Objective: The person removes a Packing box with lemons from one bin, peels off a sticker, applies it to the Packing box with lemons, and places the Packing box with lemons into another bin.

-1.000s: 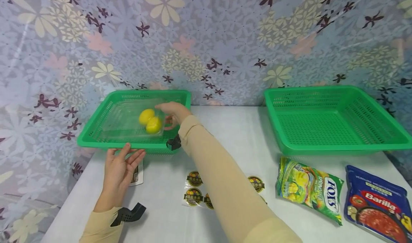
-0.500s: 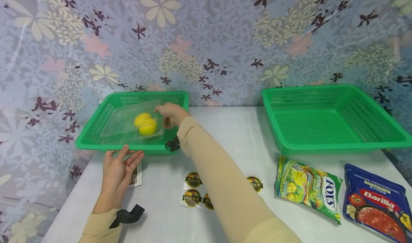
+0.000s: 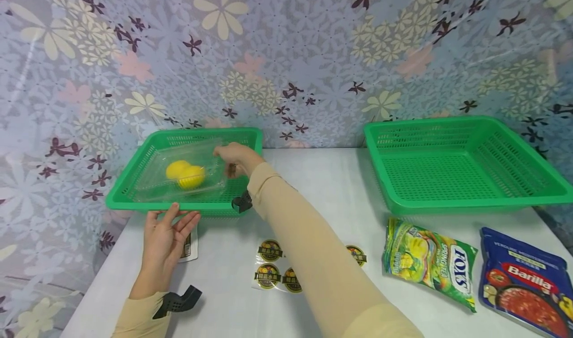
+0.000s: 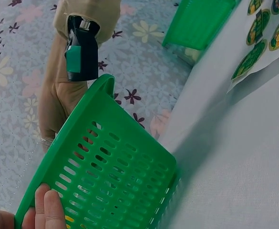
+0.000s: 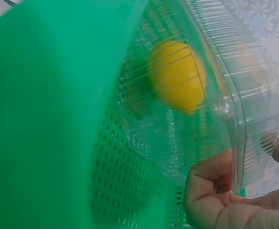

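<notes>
A clear plastic clamshell box [image 3: 149,178] lies inside the left green basket [image 3: 117,202]. Through its clear plastic show two lemons, a rear one [image 3: 177,169] and a front one [image 3: 192,177]. My right hand [image 3: 237,158] pinches the box by its right end; the right wrist view shows curled fingers [image 5: 211,191] at the box's rim and one lemon [image 5: 177,76] behind ridged plastic. My left hand [image 3: 164,238] grips the basket's front rim, fingers [image 4: 53,207] against the outer wall in the left wrist view. How far the box's lid is closed, I cannot tell.
A second green basket [image 3: 447,178] stands at the right. Before it lie a green Fox's candy bag [image 3: 429,263] and a blue Barilla pouch [image 3: 525,283]. Round fruit stickers [image 3: 268,276] lie mid-table, partly under my right arm. A white printed card [image 3: 191,246] sits behind my left hand.
Both lemons have shifted left inside the clear box, towards its middle. The box has moved slightly left and tilted in my right hand. My left hand stays at the basket rim.
</notes>
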Demonstrator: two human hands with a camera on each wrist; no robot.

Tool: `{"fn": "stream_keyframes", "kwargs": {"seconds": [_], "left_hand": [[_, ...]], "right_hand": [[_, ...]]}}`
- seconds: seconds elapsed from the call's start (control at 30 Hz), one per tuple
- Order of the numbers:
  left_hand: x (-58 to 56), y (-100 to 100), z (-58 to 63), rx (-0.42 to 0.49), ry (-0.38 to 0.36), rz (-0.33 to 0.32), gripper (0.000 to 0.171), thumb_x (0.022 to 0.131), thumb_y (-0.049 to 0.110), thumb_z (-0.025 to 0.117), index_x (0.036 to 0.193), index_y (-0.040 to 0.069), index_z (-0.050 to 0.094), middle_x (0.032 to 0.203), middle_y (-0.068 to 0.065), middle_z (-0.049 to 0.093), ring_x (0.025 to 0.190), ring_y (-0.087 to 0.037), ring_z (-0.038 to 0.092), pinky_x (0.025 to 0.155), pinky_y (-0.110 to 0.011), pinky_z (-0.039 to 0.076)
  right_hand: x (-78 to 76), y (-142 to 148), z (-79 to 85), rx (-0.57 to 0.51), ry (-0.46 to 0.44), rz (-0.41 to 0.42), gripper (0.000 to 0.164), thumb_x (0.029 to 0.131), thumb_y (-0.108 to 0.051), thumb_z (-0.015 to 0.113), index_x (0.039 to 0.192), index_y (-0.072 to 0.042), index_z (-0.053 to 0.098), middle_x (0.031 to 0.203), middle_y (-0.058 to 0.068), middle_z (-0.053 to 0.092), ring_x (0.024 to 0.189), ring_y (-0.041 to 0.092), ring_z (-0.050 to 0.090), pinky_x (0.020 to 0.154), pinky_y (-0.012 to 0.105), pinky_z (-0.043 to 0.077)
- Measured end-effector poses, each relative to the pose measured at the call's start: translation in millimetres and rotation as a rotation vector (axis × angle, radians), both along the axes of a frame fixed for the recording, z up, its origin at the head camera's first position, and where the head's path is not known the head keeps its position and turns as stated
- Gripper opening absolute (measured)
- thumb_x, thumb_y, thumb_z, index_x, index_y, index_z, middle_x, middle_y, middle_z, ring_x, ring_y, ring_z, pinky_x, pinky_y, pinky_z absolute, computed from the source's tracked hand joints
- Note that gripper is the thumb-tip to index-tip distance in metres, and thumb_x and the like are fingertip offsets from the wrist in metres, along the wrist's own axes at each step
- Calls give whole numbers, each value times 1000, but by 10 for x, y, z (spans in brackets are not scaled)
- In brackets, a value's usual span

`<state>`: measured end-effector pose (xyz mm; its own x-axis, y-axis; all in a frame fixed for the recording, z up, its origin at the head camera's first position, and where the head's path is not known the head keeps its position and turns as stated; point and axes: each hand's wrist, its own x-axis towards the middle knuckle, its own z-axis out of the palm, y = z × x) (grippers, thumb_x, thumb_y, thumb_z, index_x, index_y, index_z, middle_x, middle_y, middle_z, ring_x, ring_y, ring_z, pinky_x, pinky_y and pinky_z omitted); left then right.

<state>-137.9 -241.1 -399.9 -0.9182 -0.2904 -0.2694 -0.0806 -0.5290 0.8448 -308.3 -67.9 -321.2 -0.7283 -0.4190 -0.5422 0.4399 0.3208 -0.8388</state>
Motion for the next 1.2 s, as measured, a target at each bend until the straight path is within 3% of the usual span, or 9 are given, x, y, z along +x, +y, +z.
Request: {"fn": "stream_keyframes", "kwargs": {"seconds": [0.17,0.37,0.53,0.63,0.8,0.97,1.07,1.2], "left_hand": [[2,0,-9,3,4,-1,22,111,19,59,116,17,38,96,-4,57,83,-20,80,88,-31,68],[-2,3,-10,26,8,6,21,110,18,60,116,17,39,95,-5,58,82,-21,81,87,-32,69],[-1,8,-9,25,6,5,21,110,18,60,118,17,41,95,-5,58,82,-21,81,86,-32,69],[-5,8,-10,24,7,6,21,110,18,60,119,17,41,95,-5,58,82,-21,81,86,-32,69],[-17,10,-10,17,15,4,22,110,18,60,118,16,40,97,-5,57,83,-21,80,87,-31,68],[-15,11,-8,24,-2,8,20,110,18,59,115,16,39,97,-5,56,84,-22,81,87,-32,69],[-12,10,-10,22,-1,10,20,110,18,58,115,16,39,98,-6,56,84,-22,81,87,-32,68],[-4,11,-11,14,-6,10,22,110,20,59,115,16,37,100,-5,56,84,-21,81,88,-31,68]], "right_hand": [[12,11,25,-4,3,3,46,118,-30,41,162,-23,50,79,5,44,56,16,31,58,30,37],[11,23,67,-8,7,15,46,118,-29,41,162,-22,49,72,4,37,54,15,31,55,29,38],[6,29,96,-11,31,14,45,117,-28,42,161,-21,51,93,5,46,55,15,36,53,27,41],[4,25,118,-30,44,17,45,117,-28,43,161,-20,52,88,3,45,55,14,39,53,26,42],[14,36,186,-49,72,34,45,117,-29,43,160,-23,52,57,0,34,52,14,38,53,26,44],[64,91,284,-71,96,38,47,116,-30,47,162,-21,50,55,3,40,52,17,41,59,29,45],[102,146,348,-104,107,22,61,114,-28,53,170,-22,32,55,3,43,53,18,43,62,32,44],[137,243,397,-156,104,1,67,113,-27,56,172,-22,25,54,0,36,55,18,44,61,30,47]]}}
